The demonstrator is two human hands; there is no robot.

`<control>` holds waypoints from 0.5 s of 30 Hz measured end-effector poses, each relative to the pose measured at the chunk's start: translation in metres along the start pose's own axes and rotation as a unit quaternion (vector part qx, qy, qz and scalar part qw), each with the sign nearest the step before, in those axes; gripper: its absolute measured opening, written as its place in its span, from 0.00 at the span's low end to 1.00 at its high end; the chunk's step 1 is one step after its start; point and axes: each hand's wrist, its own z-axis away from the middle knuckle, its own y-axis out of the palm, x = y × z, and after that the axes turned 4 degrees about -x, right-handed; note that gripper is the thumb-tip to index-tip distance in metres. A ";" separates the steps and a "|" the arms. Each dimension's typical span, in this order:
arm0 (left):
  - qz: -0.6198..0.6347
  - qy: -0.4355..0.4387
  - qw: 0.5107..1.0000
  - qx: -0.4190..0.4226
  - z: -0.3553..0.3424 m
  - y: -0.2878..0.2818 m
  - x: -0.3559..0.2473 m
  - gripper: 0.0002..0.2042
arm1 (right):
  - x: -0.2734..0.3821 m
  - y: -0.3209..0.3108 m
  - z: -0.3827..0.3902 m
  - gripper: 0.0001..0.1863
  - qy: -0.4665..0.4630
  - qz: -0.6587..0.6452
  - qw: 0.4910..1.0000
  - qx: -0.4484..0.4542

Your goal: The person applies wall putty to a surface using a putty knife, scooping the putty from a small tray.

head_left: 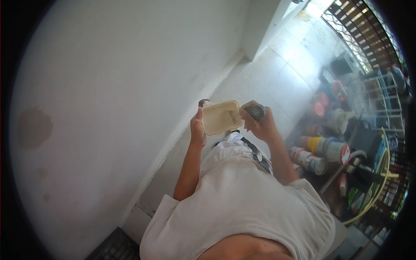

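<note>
A shallow cream-coloured plastic tray (213, 121), rectangular with rounded corners, is held up just off centre toward 1 o'clock, its open face turned to the viewer and slightly tilted. The left hand (197, 130) grips its 9 o'clock end. A greyish patch shows inside, toward 3 o'clock. Just beyond that end, a tool with a dark, rounded handle (256, 112) sits in the right hand (261, 125), the handle's butt facing the viewer; its working end is hard to make out.

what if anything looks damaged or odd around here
The white wall at the picture's left bears a large brownish patch, with smaller, fainter marks below it. They stand out against the paler surface; whether stain or damage, I can't tell.
</note>
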 end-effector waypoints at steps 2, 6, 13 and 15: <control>0.033 -0.015 0.999 0.025 0.005 0.008 0.007 0.25 | -0.003 0.000 0.023 0.07 -0.044 -0.037 0.993 -0.107; -0.007 -0.038 0.991 0.130 0.008 0.030 0.026 0.25 | -0.013 -0.011 0.066 0.08 0.014 -0.024 0.991 -0.132; -0.072 -0.061 0.982 0.161 0.026 0.057 0.034 0.26 | -0.015 -0.022 0.109 0.07 -0.020 0.012 0.960 -0.278; -0.029 -0.055 0.987 0.149 0.028 0.067 0.031 0.26 | -0.011 -0.030 0.111 0.07 -0.022 -0.041 0.960 -0.278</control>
